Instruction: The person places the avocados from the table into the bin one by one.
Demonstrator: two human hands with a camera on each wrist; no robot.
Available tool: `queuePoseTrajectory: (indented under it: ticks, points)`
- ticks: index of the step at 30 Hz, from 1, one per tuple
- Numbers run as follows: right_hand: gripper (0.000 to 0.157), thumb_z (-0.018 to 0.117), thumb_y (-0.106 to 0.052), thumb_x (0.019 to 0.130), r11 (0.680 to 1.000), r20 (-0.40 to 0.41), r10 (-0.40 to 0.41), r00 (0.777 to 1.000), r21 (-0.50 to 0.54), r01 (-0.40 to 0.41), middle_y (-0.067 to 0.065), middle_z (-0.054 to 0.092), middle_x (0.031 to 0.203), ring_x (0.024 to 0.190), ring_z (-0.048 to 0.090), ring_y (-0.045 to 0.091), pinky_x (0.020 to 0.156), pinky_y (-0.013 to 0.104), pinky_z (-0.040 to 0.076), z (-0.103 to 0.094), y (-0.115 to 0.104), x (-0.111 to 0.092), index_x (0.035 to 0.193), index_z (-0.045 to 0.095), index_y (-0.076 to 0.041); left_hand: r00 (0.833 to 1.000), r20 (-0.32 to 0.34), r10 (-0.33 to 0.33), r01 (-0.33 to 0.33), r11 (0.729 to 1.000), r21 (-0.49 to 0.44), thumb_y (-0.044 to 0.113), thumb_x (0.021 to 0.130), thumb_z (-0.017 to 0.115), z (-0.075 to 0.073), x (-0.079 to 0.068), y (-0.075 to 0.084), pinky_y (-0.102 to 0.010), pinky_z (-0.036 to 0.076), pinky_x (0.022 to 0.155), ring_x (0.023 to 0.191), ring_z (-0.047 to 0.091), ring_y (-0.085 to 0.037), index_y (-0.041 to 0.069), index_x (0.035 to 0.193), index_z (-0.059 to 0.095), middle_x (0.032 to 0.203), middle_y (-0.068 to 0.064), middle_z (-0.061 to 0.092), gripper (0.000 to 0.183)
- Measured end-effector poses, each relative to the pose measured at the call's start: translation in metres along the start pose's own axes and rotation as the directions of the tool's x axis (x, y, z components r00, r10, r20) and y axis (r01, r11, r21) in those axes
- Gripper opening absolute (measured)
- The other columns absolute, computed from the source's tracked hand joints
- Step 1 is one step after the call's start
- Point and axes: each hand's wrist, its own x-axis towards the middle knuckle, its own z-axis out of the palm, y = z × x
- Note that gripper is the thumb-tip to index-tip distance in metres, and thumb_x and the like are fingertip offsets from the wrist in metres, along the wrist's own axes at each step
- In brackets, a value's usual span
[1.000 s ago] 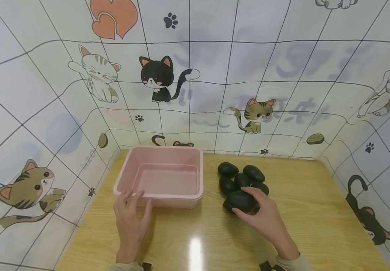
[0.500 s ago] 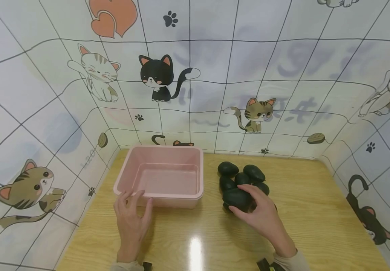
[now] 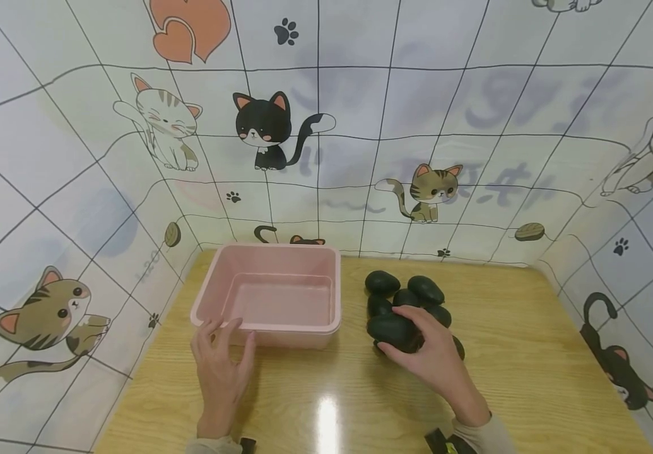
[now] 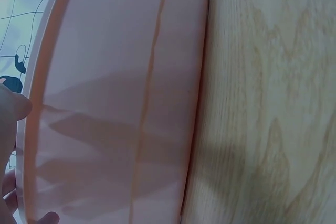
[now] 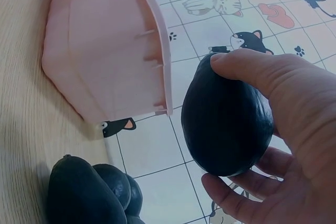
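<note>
A dark green avocado point(image 3: 393, 331) is held in my right hand point(image 3: 436, 353), thumb on one side and fingers on the other, over the cluster of avocados. In the right wrist view the held avocado point(image 5: 226, 119) shows smooth and dark, raised off the wood. My left hand point(image 3: 221, 372) is at the front left of a pink plastic basin point(image 3: 334, 302), its fingers hooked over the rim and the thumb by the front wall. The left wrist view has the basin's outer wall point(image 4: 105, 77) up close, with fingertips at its rim. Nothing lies inside the basin.
Several more avocados point(image 3: 425, 290) lie bunched on the wooden table point(image 3: 502, 328), right of the basin. Cloth printed with cats and grid lines forms a wall point(image 3: 349, 101) behind and at both sides. Bare wood lies between basin and avocados.
My right hand has lifted the avocado slightly and drawn it leftward, uncovering more of the avocados on the right. The left hand and the basin have stayed put.
</note>
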Motion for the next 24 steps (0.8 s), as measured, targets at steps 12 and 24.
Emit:
queuePoseTrajectory:
  ticks: [12, 24]
  points:
    - [0.065, 0.097, -0.027, 0.074, 1.000, 0.004, 0.015, 1.000, 0.022, -0.015, 0.003, 0.072, 0.138, 0.127, 0.068, 0.029, 0.097, 0.053, 0.057, 0.005, -0.004, 0.004, 0.133, 0.070, -0.022, 1.000, -0.010, 0.023, -0.023, 1.000, -0.014, 0.026, 0.085, 0.078, 0.001, 0.000, -0.003, -0.062, 0.039, 0.104, 0.127, 0.050, -0.053, 0.007, 0.113, 0.075, 0.125, -0.030, 0.061, 0.035]
    - [0.064, 0.096, -0.028, 0.075, 0.998, 0.034, 0.015, 0.999, 0.063, -0.017, 0.004, 0.071, 0.139, 0.130, 0.067, 0.030, 0.099, 0.056, 0.056, 0.009, -0.008, 0.011, 0.133, 0.070, -0.021, 1.000, -0.010, 0.016, -0.016, 1.000, -0.012, 0.027, 0.085, 0.077, 0.002, -0.001, -0.002, -0.062, 0.038, 0.105, 0.127, 0.050, -0.054, 0.007, 0.113, 0.075, 0.124, -0.030, 0.061, 0.035]
